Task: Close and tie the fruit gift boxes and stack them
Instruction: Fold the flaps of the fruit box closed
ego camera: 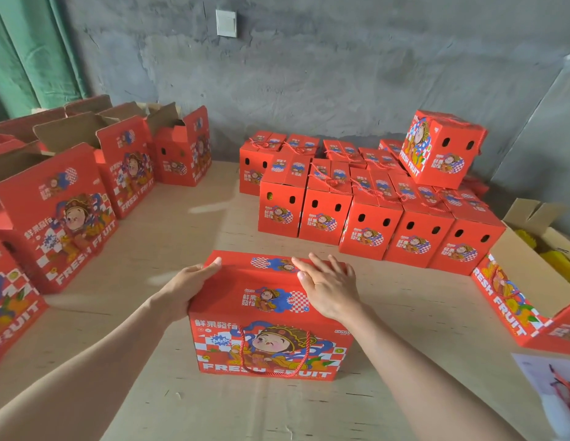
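**Light cardboard, loose lid: hold it by the edges**

The gift box (pixel 267 342) in hand stands low in the centre of the frame on the cardboard-covered surface (pixel 143 396), printed face towards the camera. The left hand (pixel 188 286) clasps its upper left edge, fingers bent over onto the top. The right hand (pixel 330 286) lies flat on the top flaps with its fingers straight, pressing down and gripping nothing.

The box looks like thin corrugated card: stiff along folds and corners, yielding in mid-panel, and its glossy print is probably a bit slippery. How heavy it is depends on the fruit inside, which cannot be seen. The red cord handle (pixel 244 351) hangs slack down the front, so it likely won't carry the load until tied. Lifting seems safest with the palms on opposite sides or underneath.

The closed boxes (pixel 369 227) stand at centre right, and the open boxes (pixel 124 173) wait at upper left.
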The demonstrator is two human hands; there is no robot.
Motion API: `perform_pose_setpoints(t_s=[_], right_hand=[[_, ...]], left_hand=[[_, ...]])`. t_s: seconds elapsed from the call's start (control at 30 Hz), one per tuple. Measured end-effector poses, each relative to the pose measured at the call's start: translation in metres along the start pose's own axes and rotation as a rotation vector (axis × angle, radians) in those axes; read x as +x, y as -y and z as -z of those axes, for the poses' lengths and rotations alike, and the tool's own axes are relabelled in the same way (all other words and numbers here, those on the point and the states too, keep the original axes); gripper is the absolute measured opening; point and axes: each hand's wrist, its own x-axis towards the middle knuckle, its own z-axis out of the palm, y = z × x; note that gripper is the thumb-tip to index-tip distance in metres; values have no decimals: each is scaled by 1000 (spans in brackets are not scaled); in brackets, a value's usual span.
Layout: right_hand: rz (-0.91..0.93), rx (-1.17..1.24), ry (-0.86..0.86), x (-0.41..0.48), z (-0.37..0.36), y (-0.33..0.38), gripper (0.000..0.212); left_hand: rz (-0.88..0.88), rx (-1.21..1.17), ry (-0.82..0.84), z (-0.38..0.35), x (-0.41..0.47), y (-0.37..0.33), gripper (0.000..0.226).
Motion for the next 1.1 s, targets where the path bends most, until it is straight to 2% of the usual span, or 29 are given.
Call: perform_pose_setpoints(t_s=[0.27,0.47,0.6,0.7,0.87,1.1], right_hand=[[-11,8,-32,0,1,-1,46],[-76,-55,-81,3,-7,37,68],[14,-2,-43,7,-11,51,53],[101,13,-84,9,-11,65,45],[96,42,-137,9,-11,68,44],[126,46,-112,9,-15,62,45]], left_hand=[[-50,43,44,8,7,3,42],[63,11,111,10,12,-2,41],[60,-6,101,11,13,-1,42],[11,10,95,11,14,-1,44],[-63,55,99,10,8,1,43],[-169,-111,-76,5,5,16,31]])
